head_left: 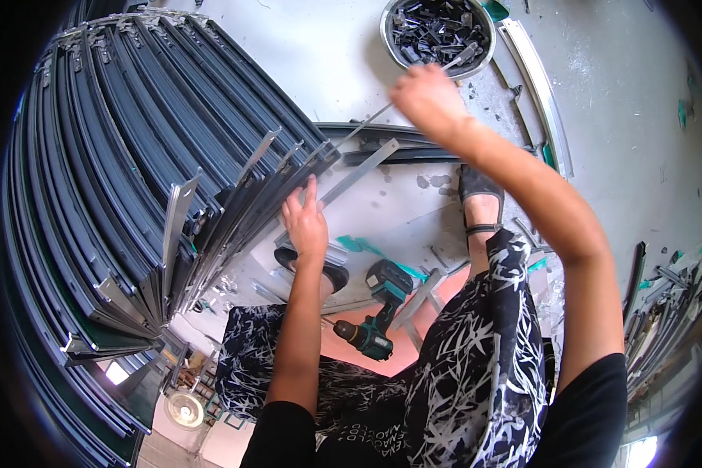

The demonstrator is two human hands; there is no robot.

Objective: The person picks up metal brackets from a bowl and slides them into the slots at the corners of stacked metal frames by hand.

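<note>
My left hand (306, 224) rests with fingers spread on the near ends of a big fan-shaped stack of dark grey metal profiles (132, 156). It touches a flat silver bar (359, 171) that sticks out of the stack. My right hand (427, 97) is raised in front of a round metal bowl (388, 39) filled with small dark parts. It is closed around a thin silver rod (363, 125) that slants down toward the stack.
A teal and black cordless drill (378, 312) lies between my knees on the concrete floor. My sandalled foot (480, 204) is planted beside dark profiles lying flat (398, 148). A curved silver rail (534, 78) lies at the right, with more scrap profiles (663, 312) at the far right.
</note>
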